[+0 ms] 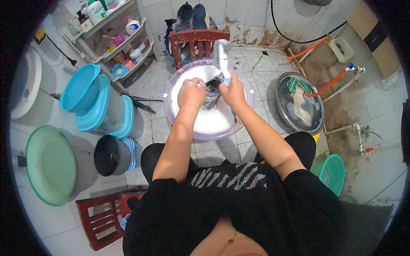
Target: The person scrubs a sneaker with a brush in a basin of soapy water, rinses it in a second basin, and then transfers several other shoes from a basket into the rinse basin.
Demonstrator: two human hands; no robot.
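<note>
A round purple plastic basin full of white suds stands on the tiled floor before me. Over it, my left hand grips the near side of a dark, soapy shoe, with foam on the fingers. My right hand holds the shoe's other side and also the blue-tipped handle of a white scrubbing brush. The brush stands upright, its foamy bristle head above the hand and turned to the left. Both hands partly hide the shoe, so its exact shape is unclear.
Beyond the basin, shoes rest on a red wooden chair. A metal basin with an orange hose stands right. Blue tubs, a dark bucket and a bottle shelf are left; a green basin is lower right.
</note>
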